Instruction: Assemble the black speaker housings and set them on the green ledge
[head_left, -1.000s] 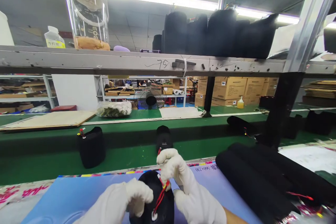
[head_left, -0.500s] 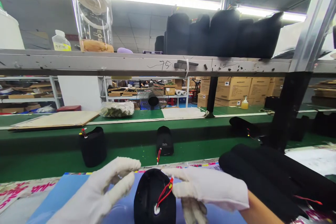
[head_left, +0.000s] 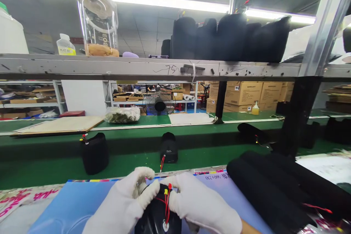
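A rounded black piece (head_left: pixel 157 219) with red wires and small red and yellow connectors (head_left: pixel 168 189) stands at the bottom centre, on a blue sheet (head_left: pixel 68 204). My left hand (head_left: pixel 127 197), in a white glove, has its thumb and fingers closed on the piece's upper left edge. On the upper right edge, beside the connectors, my gloved right hand (head_left: pixel 192 199) grips the same piece. The wires come out of a white spot on its near face. Its lower part is cut off by the frame.
Two black wired pieces (head_left: pixel 94 153) (head_left: pixel 169 148) stand on the green belt (head_left: pixel 131 157) beyond the sheet. Long black pieces (head_left: pixel 263 186) lie at right. A metal shelf (head_left: pixel 131 66) crosses above, bearing a clear bottle (head_left: pixel 97 22) and black pieces (head_left: pixel 233 38). A dark post (head_left: pixel 294 117) stands right.
Both hands have closed in on the black piece; my left hand moved right onto it. The connectors now stand more upright, and the piece's top is largely covered by the gloves.
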A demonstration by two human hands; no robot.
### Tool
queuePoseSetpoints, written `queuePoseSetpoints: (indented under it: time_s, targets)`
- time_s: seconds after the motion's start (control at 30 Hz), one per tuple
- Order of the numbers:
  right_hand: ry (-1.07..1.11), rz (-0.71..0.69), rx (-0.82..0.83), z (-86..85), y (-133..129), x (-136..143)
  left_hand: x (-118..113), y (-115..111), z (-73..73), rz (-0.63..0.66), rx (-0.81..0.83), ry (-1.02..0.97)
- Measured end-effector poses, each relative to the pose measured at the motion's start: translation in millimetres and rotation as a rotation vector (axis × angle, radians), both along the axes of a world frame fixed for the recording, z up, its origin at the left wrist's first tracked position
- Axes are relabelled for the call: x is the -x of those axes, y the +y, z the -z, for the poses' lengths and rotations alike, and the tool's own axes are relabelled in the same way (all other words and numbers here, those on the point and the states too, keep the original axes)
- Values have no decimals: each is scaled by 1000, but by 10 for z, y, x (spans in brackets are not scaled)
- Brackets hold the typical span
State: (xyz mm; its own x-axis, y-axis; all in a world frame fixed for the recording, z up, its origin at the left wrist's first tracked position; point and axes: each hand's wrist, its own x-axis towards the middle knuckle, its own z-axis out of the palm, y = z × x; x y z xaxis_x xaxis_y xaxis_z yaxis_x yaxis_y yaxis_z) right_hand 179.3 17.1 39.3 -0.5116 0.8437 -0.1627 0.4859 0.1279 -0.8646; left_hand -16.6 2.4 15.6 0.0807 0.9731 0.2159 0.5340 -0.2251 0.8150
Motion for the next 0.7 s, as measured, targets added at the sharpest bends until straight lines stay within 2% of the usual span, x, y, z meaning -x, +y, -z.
queuePoseSetpoints:
  time_s: [0.07, 0.17, 0.3, 0.33, 0.5, 0.6, 0.7]
  targets:
    - [63, -34, 8, -1, 0, 28, -19, -9, -51, 34, 68, 84]
    - [162, -67, 33, -31, 32, 33, 8, 11, -64, 39, 85, 141]
    - [241, 94, -45, -120, 117, -121, 56, 21, -12, -23, 61, 157]
    - [243, 90, -64, -136, 134, -180, 55, 13, -9, -41, 50, 157]
    - [-39, -203, -306, -138, 138, -394, 24, -70, -127, -33, -97, 109]
    - [-104, -258, -202, -106, 128, -346, 91, -114, -206, -43, -136, 129]
    - [-95, -299, -130, -13, 136, -199, 261, -143, -205, -83, -121, 147]
